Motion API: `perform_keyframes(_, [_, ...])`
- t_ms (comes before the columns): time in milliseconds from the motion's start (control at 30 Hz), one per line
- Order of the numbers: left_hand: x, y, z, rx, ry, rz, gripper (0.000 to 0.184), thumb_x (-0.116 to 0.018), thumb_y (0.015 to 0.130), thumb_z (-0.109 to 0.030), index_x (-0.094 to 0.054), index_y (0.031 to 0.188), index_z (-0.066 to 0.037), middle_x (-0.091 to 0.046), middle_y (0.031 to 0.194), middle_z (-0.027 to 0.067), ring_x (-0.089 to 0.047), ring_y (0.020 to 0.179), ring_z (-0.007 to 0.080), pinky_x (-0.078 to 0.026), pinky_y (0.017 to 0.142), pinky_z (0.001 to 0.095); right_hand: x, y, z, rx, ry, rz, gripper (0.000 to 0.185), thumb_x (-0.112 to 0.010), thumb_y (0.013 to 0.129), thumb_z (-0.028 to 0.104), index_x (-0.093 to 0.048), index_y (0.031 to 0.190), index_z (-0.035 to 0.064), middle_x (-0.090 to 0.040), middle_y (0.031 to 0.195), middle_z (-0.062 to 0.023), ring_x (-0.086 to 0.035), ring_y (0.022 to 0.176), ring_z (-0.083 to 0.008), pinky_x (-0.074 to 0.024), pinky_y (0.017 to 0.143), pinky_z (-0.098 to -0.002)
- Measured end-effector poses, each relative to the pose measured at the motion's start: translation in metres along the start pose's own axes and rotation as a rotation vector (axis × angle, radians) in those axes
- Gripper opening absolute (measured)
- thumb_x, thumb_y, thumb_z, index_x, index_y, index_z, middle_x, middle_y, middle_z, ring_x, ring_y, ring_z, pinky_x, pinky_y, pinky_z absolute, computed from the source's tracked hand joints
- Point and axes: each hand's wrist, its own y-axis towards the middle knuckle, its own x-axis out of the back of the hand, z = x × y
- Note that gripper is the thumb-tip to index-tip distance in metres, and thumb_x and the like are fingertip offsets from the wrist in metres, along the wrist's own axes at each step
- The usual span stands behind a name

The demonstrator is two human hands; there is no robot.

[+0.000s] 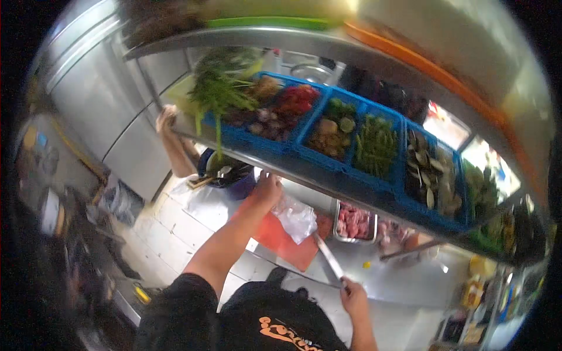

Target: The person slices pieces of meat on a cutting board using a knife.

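My left hand [268, 191] is closed at the front edge of the shelf, with its fingertips partly hidden. From it a crumpled clear plastic bag [297, 221] extends over a red cutting board [284, 248]. My right hand [355, 296] grips the handle of a long-bladed knife [329, 256]. The blade points up and left, its tip near the bag and the board's right side. Just right of the board is a metal tray [355, 238] of cut raw meat [355, 222].
Above the counter, a metal shelf [275, 165] carries blue baskets [345, 164] of vegetables and leafy greens [219, 88]. Another person's arm [175, 146] reaches the shelf's left end, near a dark blue container [234, 184]. More raw meat [401, 237] lies right of the tray.
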Motion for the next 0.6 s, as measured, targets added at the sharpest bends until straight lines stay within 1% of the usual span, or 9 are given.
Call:
perform_keyframes(33, [-0.021, 0.020, 0.033, 0.043, 0.061, -0.014, 0.055, -0.065, 0.087, -0.035, -0.057, 0.134, -0.007, -0.055, 0.136, 0.0270, -0.050, 0.131, 0.0425, -0.038, 0.112, 0.0557, 0.004, 0.000, -0.002, 0.045, -0.024, 0.015, 0.042, -0.075, 0.083, 0.013, -0.071, 0.124, 0.0111, -0.066, 0.082, -0.0182, -0.065, 0.077, -0.0331, -0.0532, 0.074, -0.0427])
perform_keyframes(100, [-0.046, 0.029, 0.061, 0.043, 0.358, -0.041, 0.057, -0.061, 0.091, -0.039, -0.051, 0.137, -0.006, -0.051, 0.138, 0.0318, -0.051, 0.130, 0.0444, -0.040, 0.109, 0.0574, 0.010, 0.002, -0.002, 0.085, -0.002, 0.005, 0.040, -0.074, 0.082, 0.011, -0.072, 0.122, 0.0107, -0.066, 0.081, -0.0160, -0.065, 0.073, -0.0298, -0.0536, 0.072, -0.0411])
perform_keyframes(167, [-0.060, 0.043, 0.058, 0.056, 0.569, -0.002, 0.057, -0.059, 0.094, -0.040, -0.049, 0.137, -0.005, -0.050, 0.139, 0.0334, -0.052, 0.129, 0.0451, -0.042, 0.107, 0.0577, 0.018, -0.003, 0.002, 0.118, 0.011, 0.000, 0.042, -0.073, 0.083, 0.012, -0.070, 0.125, 0.0088, -0.067, 0.082, -0.0156, -0.065, 0.068, -0.0279, -0.0540, 0.068, -0.0401])
perform_keyframes(233, [-0.068, 0.056, 0.044, 0.127, 0.520, 0.059, 0.053, -0.059, 0.093, -0.038, -0.051, 0.134, -0.005, -0.052, 0.136, 0.0317, -0.053, 0.126, 0.0445, -0.043, 0.105, 0.0568, 0.024, -0.003, -0.002, 0.154, 0.020, -0.009, 0.048, -0.070, 0.085, 0.016, -0.065, 0.132, 0.0067, -0.068, 0.086, -0.0164, -0.064, 0.062, -0.0269, -0.0548, 0.061, -0.0389])
perform_keyframes(333, [-0.079, 0.070, 0.032, 0.184, 0.451, 0.102, 0.048, -0.060, 0.093, -0.036, -0.054, 0.129, -0.004, -0.054, 0.133, 0.0292, -0.055, 0.122, 0.0437, -0.044, 0.102, 0.0554, 0.039, -0.018, 0.039, 0.122, 0.142, -0.142, 0.030, -0.062, 0.095, 0.024, -0.070, 0.117, 0.0046, -0.067, 0.089, -0.0225, -0.066, 0.082, -0.0373, -0.0521, 0.077, -0.0463])
perform_keyframes(367, [-0.082, 0.073, 0.031, 0.195, 0.431, 0.108, 0.046, -0.060, 0.093, -0.035, -0.055, 0.128, -0.004, -0.055, 0.132, 0.0283, -0.056, 0.121, 0.0435, -0.045, 0.102, 0.0550, 0.042, -0.021, 0.040, 0.013, 0.096, -0.070, 0.036, -0.064, 0.093, 0.019, -0.067, 0.127, 0.0082, -0.068, 0.091, -0.0231, -0.066, 0.084, -0.0387, -0.0531, 0.077, -0.0444])
perform_keyframes(467, [-0.090, 0.081, 0.025, 0.215, 0.369, 0.108, 0.041, -0.060, 0.093, -0.032, -0.057, 0.123, -0.004, -0.058, 0.129, 0.0258, -0.058, 0.117, 0.0427, -0.046, 0.099, 0.0536, 0.034, -0.026, 0.045, 0.071, 0.026, -0.132, 0.037, -0.066, 0.092, 0.017, -0.067, 0.127, 0.0084, -0.068, 0.091, -0.0217, -0.067, 0.081, -0.0338, -0.0533, 0.075, -0.0425])
perform_keyframes(500, [-0.090, 0.084, 0.021, 0.214, 0.340, 0.105, 0.039, -0.061, 0.093, -0.031, -0.058, 0.121, -0.004, -0.059, 0.128, 0.0249, -0.058, 0.116, 0.0424, -0.046, 0.098, 0.0532, 0.029, -0.027, 0.044, 0.043, 0.046, -0.149, 0.038, -0.068, 0.090, 0.014, -0.067, 0.128, 0.0086, -0.066, 0.085, -0.0186, -0.065, 0.076, -0.0285, -0.0527, 0.072, -0.0393])
perform_keyframes(600, [-0.091, 0.085, 0.003, 0.188, 0.225, 0.115, 0.035, -0.061, 0.092, -0.028, -0.061, 0.117, -0.004, -0.062, 0.124, 0.0224, -0.060, 0.112, 0.0416, -0.048, 0.095, 0.0518, 0.025, -0.029, 0.077, 0.008, -0.011, -0.183, 0.035, -0.069, 0.091, 0.014, -0.068, 0.124, 0.0048, -0.065, 0.080, -0.0122, -0.062, 0.071, -0.0209, -0.0519, 0.069, -0.0348])
